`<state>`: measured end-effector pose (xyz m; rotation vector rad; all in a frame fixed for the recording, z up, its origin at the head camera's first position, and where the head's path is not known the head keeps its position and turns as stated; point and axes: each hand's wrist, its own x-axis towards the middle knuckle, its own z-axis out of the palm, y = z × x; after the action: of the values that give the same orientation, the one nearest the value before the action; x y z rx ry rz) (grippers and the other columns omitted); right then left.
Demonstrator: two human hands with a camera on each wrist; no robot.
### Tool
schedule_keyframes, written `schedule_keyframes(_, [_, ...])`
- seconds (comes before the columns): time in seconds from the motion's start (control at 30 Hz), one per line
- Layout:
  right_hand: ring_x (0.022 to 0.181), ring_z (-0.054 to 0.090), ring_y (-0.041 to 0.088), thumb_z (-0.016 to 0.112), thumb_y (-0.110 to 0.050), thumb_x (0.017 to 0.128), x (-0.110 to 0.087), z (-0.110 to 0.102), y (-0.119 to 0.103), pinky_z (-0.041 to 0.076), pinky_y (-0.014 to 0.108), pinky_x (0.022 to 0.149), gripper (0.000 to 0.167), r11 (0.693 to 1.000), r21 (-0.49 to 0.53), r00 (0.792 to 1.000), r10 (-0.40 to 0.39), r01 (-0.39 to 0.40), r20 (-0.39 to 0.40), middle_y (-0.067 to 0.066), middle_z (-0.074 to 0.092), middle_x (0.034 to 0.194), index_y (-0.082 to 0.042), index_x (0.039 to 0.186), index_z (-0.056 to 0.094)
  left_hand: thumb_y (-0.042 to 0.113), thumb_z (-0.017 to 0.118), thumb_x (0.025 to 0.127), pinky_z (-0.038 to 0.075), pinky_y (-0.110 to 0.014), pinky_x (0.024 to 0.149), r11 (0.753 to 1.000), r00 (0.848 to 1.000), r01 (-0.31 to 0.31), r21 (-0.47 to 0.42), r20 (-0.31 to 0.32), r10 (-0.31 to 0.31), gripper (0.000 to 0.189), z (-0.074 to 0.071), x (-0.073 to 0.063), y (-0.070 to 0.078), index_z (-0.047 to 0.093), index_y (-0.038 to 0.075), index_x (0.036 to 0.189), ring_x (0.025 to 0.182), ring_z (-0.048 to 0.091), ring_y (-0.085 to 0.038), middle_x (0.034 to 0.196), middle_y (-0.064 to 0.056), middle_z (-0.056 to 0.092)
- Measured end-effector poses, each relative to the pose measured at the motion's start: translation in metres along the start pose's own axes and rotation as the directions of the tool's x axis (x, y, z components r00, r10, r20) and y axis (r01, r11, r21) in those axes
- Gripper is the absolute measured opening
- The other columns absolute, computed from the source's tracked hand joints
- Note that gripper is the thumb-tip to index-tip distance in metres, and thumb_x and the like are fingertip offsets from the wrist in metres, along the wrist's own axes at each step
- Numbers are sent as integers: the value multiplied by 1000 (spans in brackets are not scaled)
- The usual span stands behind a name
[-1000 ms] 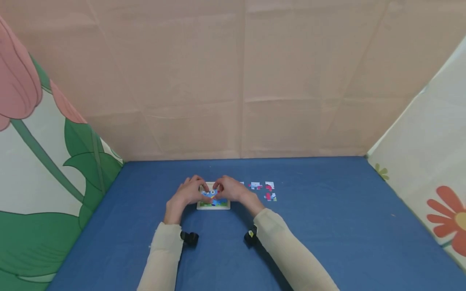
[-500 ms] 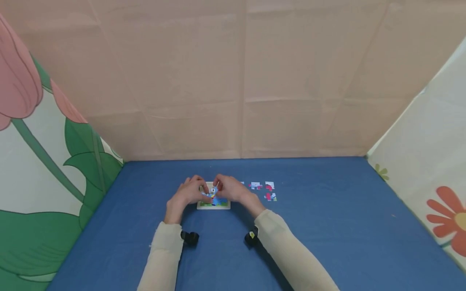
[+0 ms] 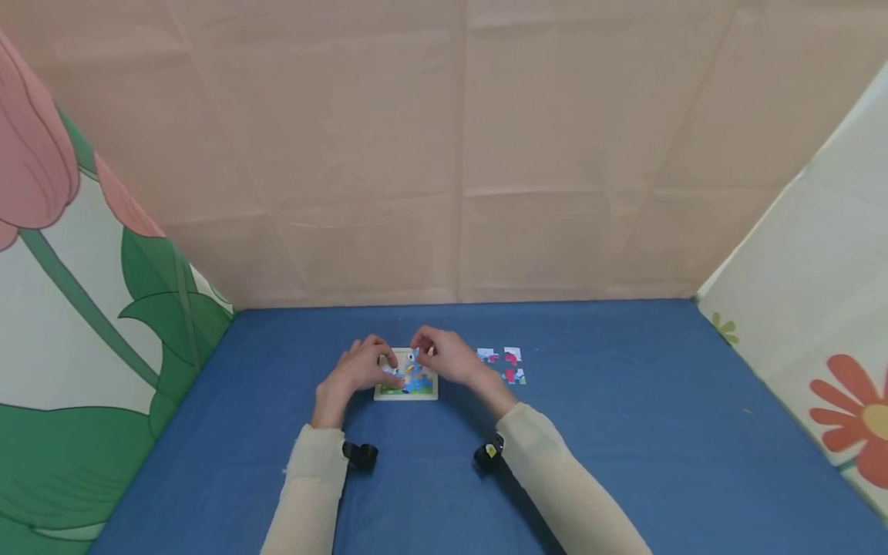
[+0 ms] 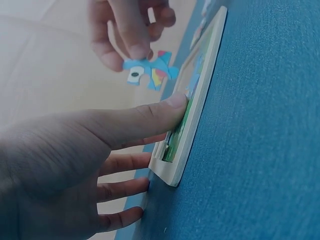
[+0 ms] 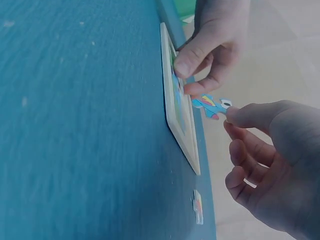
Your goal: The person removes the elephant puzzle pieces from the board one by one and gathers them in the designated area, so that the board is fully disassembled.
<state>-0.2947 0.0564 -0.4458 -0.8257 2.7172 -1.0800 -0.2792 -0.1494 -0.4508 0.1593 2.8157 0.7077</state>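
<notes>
A shallow wooden puzzle tray lies on the blue cloth, with blue and green jigsaw pieces in its lower part and bare wood showing among them. My right hand pinches a blue jigsaw piece with a printed eye between thumb and index finger. In the left wrist view this puzzle piece hangs tilted above the tray. My left hand rests at the tray's left side. Its straight thumb presses on the puzzle inside the rim, and its other fingers stretch along the far side.
Right of the tray lie loose jigsaw pieces with pink and white print: one piece, another beside it and a third nearer. A beige backdrop rises behind the table; flowered panels flank it.
My right hand has risen off the tray and drawn a little to the right, bringing the eye-printed jigsaw piece up and tilting it. My left hand has stayed in place.
</notes>
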Motion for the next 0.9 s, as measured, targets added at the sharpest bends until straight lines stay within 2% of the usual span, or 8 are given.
schedule_keyframes(0.6, [76, 56, 15, 69, -10, 91, -25, -15, 18, 48, 27, 67, 15, 999, 43, 996, 29, -25, -82, 1, 65, 90, -11, 106, 67, 41, 85, 76, 32, -59, 108, 1000, 1000, -4, 11, -20, 4, 25, 1, 0, -1, 70, 25, 86, 127, 39, -32, 137, -6, 50])
schedule_keyframes(0.9, [74, 56, 14, 67, -10, 93, -37, -22, 25, 47, 27, 64, 16, 997, 59, 995, 63, -58, -79, 1, 65, 89, -9, 109, 67, 40, 85, 76, 29, -59, 111, 1000, 1000, -2, -5, -13, 2, 24, 2, -2, -2, 72, 27, 91, 129, 37, -32, 137, -7, 50])
